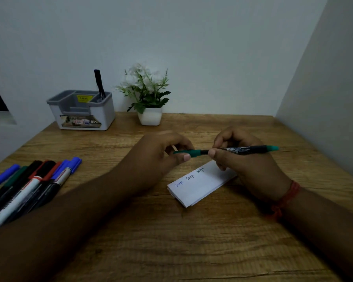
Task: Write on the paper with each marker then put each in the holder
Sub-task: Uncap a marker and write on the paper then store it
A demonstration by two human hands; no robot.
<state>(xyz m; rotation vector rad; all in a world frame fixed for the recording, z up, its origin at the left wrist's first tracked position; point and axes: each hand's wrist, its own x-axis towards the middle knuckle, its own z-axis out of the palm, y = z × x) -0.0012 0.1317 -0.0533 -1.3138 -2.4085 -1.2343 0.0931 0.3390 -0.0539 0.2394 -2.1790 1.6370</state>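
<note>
Wooden desk (171, 241) against a pale wall: a person's two hands hold a green marker (243, 150) level above a folded paper (200, 186) bearing 3 handwritten words. Fingers of the left hand (161, 151) pinch the green cap (189, 152), which sits at the marker's tip; fingers of the right hand (238, 159) curl round the black barrel. Beyond the left fingertips stands a grey holder (84, 110) with 1 dark pen (99, 84) upright in it, beside a potted plant (148, 96). More markers (29, 188) lie together left of the left forearm.
</note>
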